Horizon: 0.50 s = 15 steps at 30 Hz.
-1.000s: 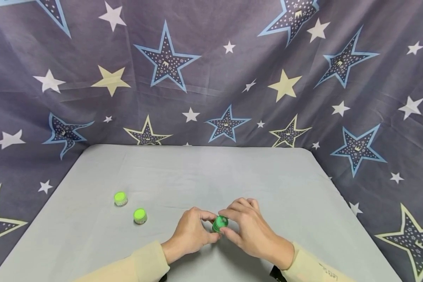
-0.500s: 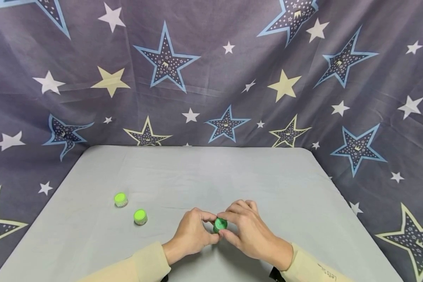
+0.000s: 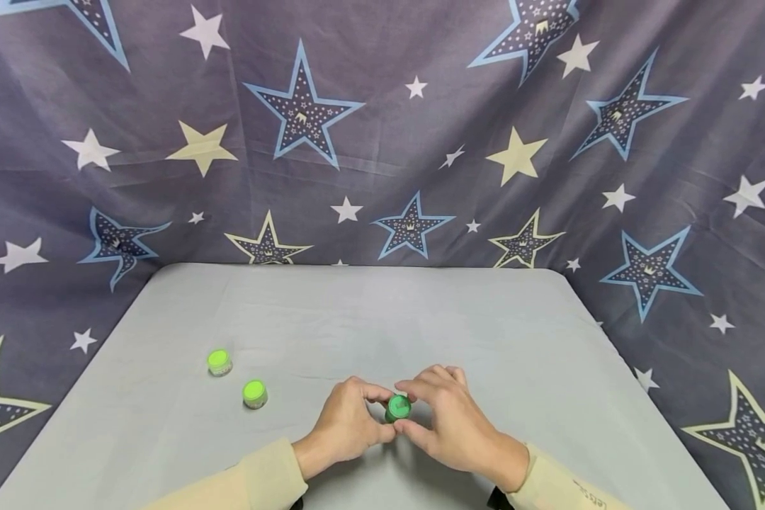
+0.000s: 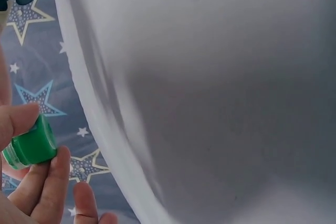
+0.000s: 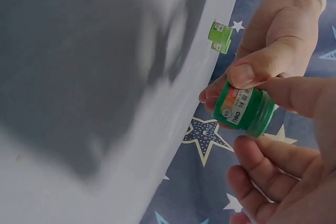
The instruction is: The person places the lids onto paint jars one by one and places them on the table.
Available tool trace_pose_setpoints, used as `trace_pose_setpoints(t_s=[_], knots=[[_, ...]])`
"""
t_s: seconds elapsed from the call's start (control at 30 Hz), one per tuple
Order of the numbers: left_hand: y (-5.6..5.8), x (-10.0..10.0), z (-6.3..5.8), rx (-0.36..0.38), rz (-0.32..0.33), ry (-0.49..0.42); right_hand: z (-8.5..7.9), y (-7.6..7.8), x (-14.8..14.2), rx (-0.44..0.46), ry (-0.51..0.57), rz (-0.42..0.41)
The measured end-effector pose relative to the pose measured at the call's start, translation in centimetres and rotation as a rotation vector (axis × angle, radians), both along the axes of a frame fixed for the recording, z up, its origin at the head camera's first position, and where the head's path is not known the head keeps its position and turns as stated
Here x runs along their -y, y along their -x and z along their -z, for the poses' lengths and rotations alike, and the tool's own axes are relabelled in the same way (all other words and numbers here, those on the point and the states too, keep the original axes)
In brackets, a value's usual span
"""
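A small green paint jar (image 3: 399, 407) with a printed label is between my two hands, close over the front part of the table. My left hand (image 3: 347, 421) grips its body between thumb and fingers; in the right wrist view, the left thumb lies over the label of the jar (image 5: 239, 106). The right hand (image 3: 452, 419) pinches the see-through ribbed end with thumb and index finger, the other fingers loosely bent. The top face shows green in the head view. In the left wrist view, fingers partly cover the jar (image 4: 34, 145).
Two lime-green-topped jars, a farther jar (image 3: 219, 362) and a nearer jar (image 3: 255, 394), stand to the left on the grey cloth-covered table (image 3: 382, 319). A dark curtain (image 3: 382, 156) with stars hangs behind and at both sides.
The jar's top face has turned slightly between my hands, and its shine has altered. Both hands stay in nearly the same place, still holding it.
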State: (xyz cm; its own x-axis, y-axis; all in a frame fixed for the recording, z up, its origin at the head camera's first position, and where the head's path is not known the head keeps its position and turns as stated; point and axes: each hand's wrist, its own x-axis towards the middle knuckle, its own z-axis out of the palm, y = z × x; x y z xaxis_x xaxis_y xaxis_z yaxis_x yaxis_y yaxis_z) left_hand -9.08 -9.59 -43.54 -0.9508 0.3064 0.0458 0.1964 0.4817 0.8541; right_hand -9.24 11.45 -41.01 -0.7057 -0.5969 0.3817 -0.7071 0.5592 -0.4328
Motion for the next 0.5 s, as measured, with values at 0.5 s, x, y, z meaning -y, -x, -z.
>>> trace_pose_setpoints(t_s=[0.5], knots=[[-0.04, 0.17, -0.25, -0.022, -0.013, 0.000, 0.44, 0.08, 0.13, 0.063, 0.089, 0.030]])
